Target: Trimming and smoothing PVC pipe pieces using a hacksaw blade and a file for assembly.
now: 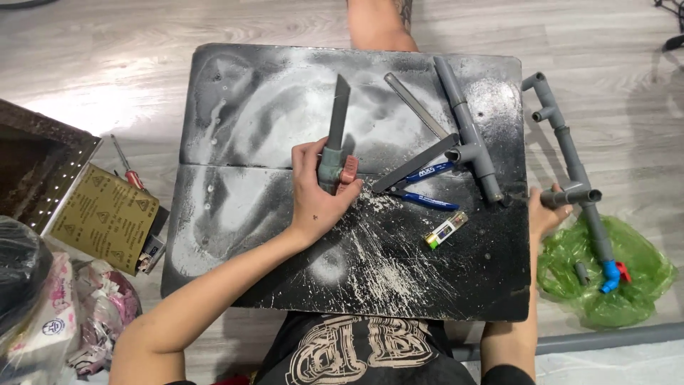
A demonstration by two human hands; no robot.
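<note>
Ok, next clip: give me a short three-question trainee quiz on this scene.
1. True or false: the left hand holds a pipe piece with a valve.
2. What does the right hand grip? A) lighter B) pipe assembly C) screwdriver
3. What small thing lies on the board just below the cutter?

Key:
1. True.
2. B, the pipe assembly, off the board's edge over the floor.
3. The lighter.
</note>
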